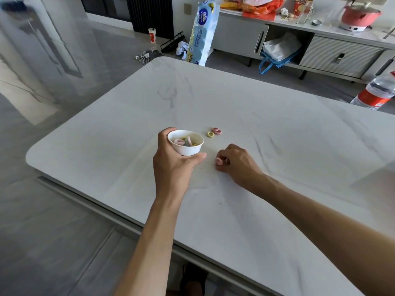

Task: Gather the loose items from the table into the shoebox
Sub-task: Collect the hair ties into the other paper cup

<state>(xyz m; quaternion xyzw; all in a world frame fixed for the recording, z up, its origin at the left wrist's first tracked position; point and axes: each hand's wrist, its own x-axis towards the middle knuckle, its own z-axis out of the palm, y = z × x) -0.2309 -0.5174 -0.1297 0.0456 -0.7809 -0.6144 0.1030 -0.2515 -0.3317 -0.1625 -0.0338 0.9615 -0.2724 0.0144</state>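
A: Status, hands?
B: left hand (171, 165) fingers wrapped round white cup (185, 149), mid-surface (277, 146), tilted toward the camera. coloured rings (179, 142) inside.
A: Other side?
B: right hand (237, 165) fingers curled, pinching pink ring (218, 161) just right of the cup. yellow ring (210, 134) and two pink rings (216, 130) lie loose beyond, toward the far edge.

Left hand (171, 165) grips a white cup (185, 144) of rings; right hand (237, 163) pinches a pink ring (218, 160).

Grips a white cup (189, 149) in the left hand (171, 165), arm stretched forward. Pinches a pink ring (218, 160) with the right hand (237, 163), fingers curled under, knuckles up.
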